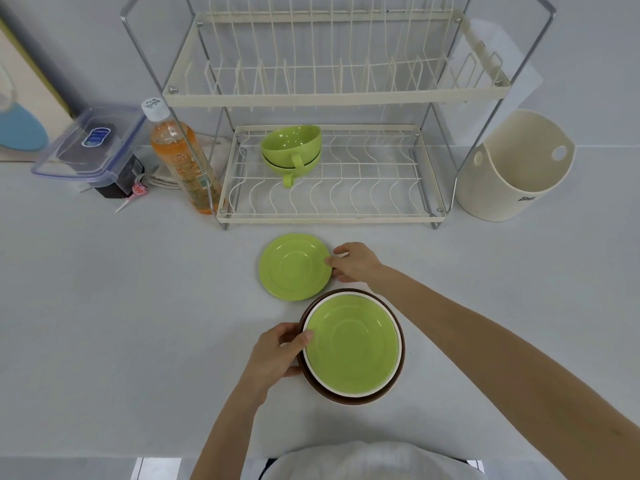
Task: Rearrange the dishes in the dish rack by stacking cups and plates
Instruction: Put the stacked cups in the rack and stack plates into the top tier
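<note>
A stack of plates lies on the counter in front of me: a green saucer point(353, 344) on a white plate point(397, 367) on a brown plate point(349, 398). My left hand point(277, 351) grips the stack's left edge, thumb on the green saucer's rim. A second green saucer point(294, 267) lies flat just beyond it. My right hand point(353, 262) pinches that saucer's right rim. Two green cups point(291, 150) sit nested on the lower shelf of the white wire dish rack point(329, 220).
The rack's upper shelf point(336, 95) holds nothing. An orange drink bottle point(183, 157) and a clear lidded box point(91, 147) stand left of the rack. A cream utensil holder point(512, 168) stands to its right. The counter's front edge runs near my body.
</note>
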{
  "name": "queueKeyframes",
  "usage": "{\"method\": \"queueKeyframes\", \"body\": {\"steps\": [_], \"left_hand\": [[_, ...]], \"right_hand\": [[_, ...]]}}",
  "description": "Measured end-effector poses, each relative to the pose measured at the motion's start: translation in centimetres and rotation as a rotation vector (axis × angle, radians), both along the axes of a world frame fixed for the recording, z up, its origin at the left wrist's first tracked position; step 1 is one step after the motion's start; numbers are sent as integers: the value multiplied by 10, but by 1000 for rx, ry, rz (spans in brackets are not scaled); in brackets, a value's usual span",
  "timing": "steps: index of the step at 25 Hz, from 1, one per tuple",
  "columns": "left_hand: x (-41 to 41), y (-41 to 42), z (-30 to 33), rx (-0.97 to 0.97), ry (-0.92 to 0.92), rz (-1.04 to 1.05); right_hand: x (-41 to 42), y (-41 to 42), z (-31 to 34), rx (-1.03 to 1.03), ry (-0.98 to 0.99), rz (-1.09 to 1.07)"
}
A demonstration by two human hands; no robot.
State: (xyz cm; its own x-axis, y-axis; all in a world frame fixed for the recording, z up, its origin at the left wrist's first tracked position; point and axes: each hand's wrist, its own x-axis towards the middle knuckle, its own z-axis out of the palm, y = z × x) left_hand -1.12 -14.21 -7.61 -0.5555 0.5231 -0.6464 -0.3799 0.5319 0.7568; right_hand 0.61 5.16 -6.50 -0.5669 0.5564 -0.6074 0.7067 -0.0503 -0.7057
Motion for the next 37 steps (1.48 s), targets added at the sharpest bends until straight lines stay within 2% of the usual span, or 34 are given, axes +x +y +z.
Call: {"method": "queueKeyframes", "body": {"steps": [3,7,15,19,24,32,37], "left_hand": [[-1,0,0,3,0,-4],[-1,-1,-1,1,10,-9],[0,0,-2,-12,19,-20],[-2,-1,-2,-25,16,-33],[-1,0,-1,-32,13,-27],[2,0,1,-35,38,-17],[2,1,3,-63,60,-26]], "right_hand": [[-9,-3,-3,-82,-2,-106],[-9,-4,-7,-278,91,-303],[43,11,26,-438,329,-449],[85,19,40,-404,338,-399],[128,12,35,-347,199,-313],[141,-9,20,-238,115,-229],[137,-21,11,75,70,-131]]}}
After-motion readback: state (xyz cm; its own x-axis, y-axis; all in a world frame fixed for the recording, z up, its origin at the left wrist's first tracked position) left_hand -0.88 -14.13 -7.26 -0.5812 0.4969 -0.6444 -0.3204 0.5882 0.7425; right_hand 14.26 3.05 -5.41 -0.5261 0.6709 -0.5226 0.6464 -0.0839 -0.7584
